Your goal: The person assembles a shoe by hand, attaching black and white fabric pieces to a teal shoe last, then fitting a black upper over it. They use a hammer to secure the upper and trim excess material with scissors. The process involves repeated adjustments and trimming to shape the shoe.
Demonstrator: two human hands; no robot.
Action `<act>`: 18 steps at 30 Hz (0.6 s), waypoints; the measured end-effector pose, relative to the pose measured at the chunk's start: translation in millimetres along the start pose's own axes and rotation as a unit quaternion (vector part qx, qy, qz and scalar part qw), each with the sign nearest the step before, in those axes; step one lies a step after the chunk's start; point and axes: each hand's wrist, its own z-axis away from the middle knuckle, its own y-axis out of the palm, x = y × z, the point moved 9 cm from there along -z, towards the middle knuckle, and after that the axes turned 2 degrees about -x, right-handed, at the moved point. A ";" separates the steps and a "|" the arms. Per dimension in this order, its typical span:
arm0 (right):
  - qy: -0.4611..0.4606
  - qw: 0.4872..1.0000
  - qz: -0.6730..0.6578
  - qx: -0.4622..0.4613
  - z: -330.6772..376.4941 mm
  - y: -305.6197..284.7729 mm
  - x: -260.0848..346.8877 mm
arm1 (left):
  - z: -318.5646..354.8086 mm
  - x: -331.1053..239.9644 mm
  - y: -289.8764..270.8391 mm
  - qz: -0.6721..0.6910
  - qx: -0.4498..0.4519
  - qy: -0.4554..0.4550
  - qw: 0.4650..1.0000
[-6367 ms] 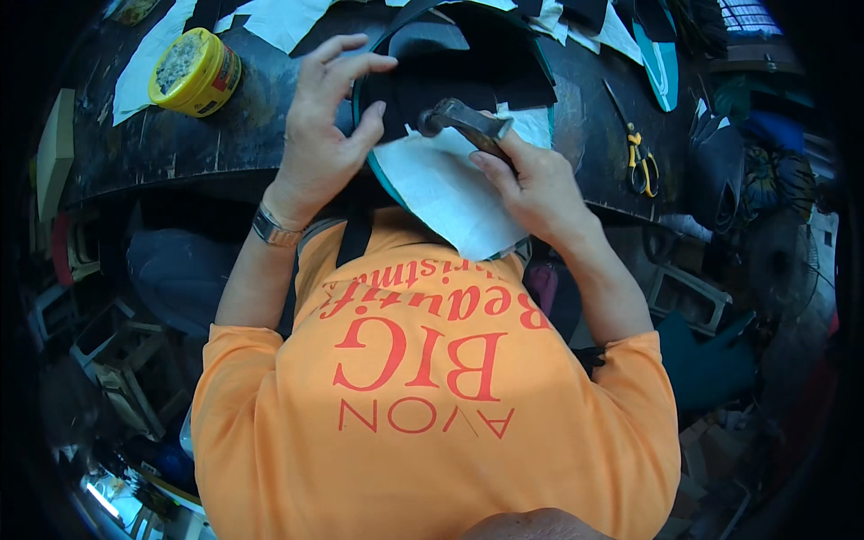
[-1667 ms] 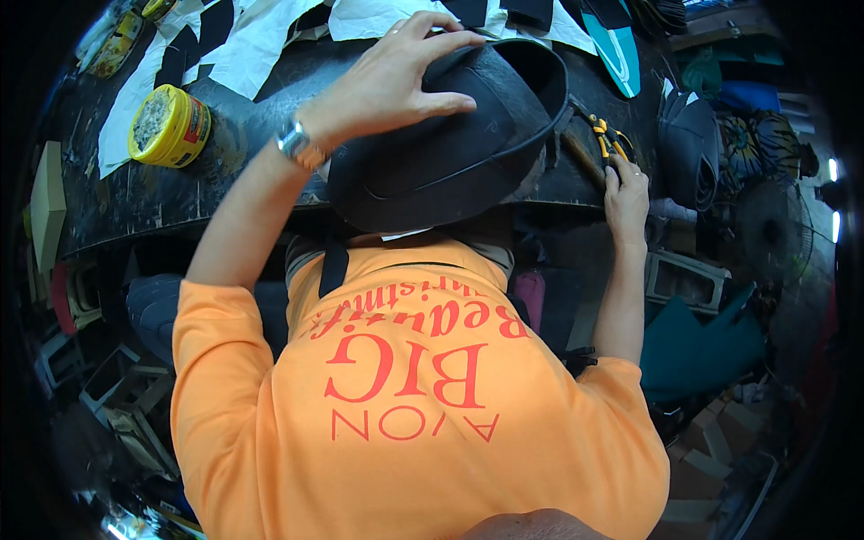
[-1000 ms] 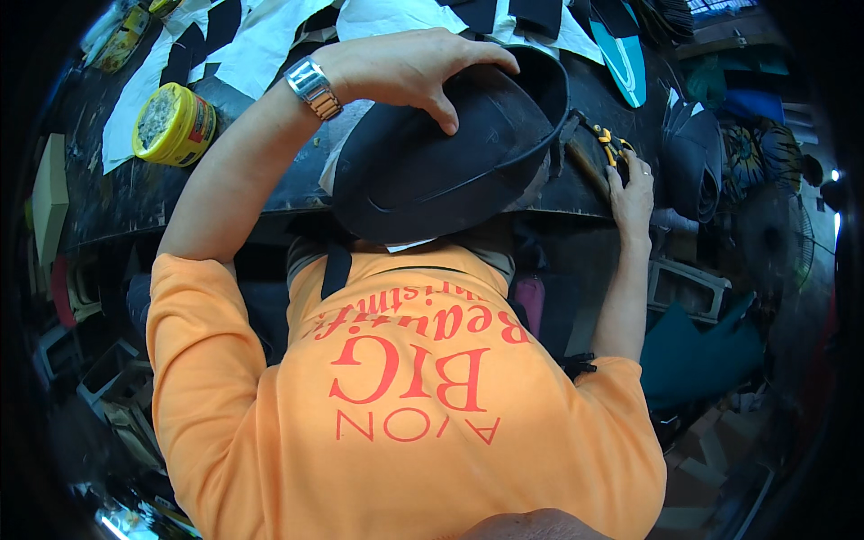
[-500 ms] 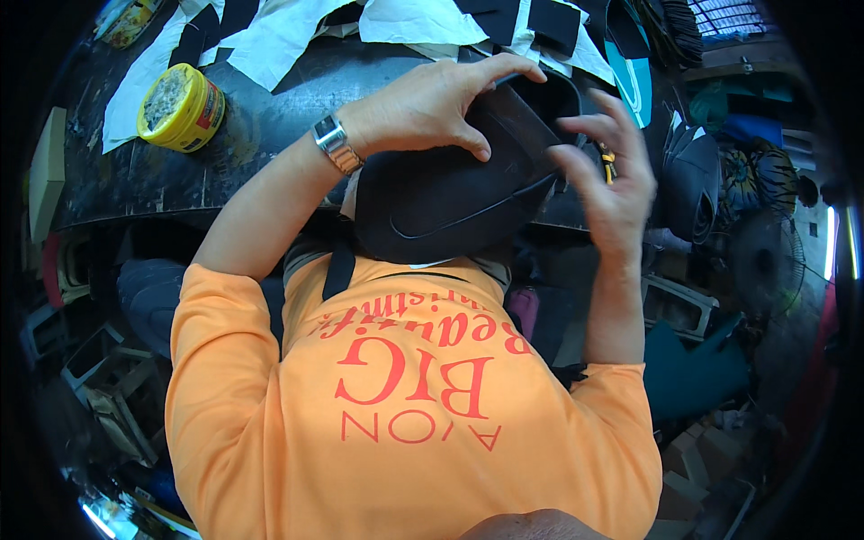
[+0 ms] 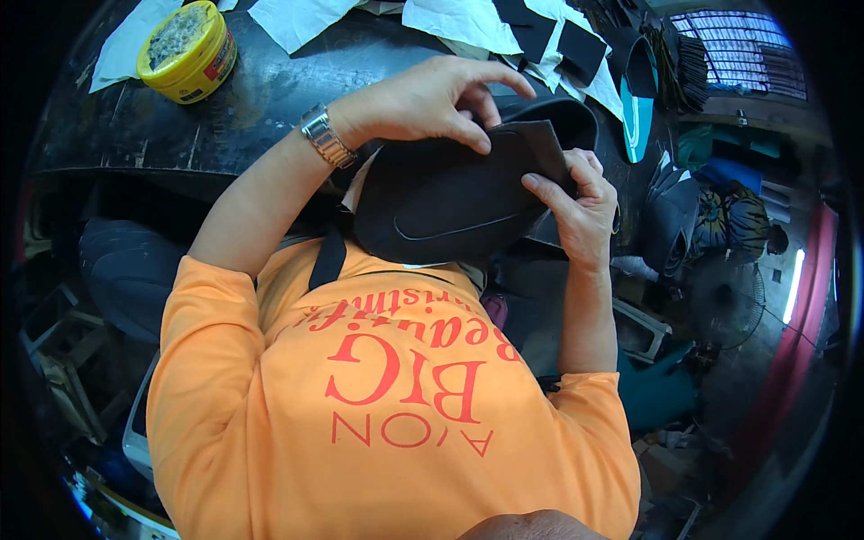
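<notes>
my right hand (image 5: 585, 216) pinches a black piece (image 5: 450, 202) at the near edge of the bench (image 5: 270, 108)

closest to me is my orange shirt (image 5: 387, 486), red lettering across the chest, with a black strap (image 5: 329, 259) hanging at the waist on the left. the black piece spans the bench's near edge, part of it overhanging toward my waist; a thin curved line runs along its surface, and a hollow, rounded rim rises behind its upper right flap. my right hand has that flap gripped, thumb in front and fingers behind. my left hand (image 5: 432, 103), a metal watch (image 5: 326, 137) on its wrist, comes over the upper edge: the thumb tip lies against the piece, the index finger reaches out and the others curl. whether those left fingers are closed on anything, i cannot tell.

farther in, toward the bench's left end, sits a yellow tub (image 5: 191, 63) with a greyish, crusted top. toward the far side lie white sheets (image 5: 459, 22), black scraps (image 5: 582, 51) among them. near the right edge rests a teal piece (image 5: 637, 126), and just beside that edge a dark curled bundle (image 5: 673, 216). well beyond, on the right, are a fan (image 5: 723, 301) with a wire guard and a barred window (image 5: 742, 54).
</notes>
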 end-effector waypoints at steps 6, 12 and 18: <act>0.013 1.000 0.006 0.001 0.0 0.6 -4.0 | 7.6 9.8 -9.1 0.090 -0.027 0.007 0.996; 0.008 0.999 0.028 -0.014 1.6 0.2 -3.1 | 7.9 0.3 0.7 -0.052 -0.027 0.036 0.998; 0.021 1.000 -0.002 -0.015 1.9 -1.9 -4.3 | 6.9 8.6 -1.7 0.110 0.020 0.008 0.994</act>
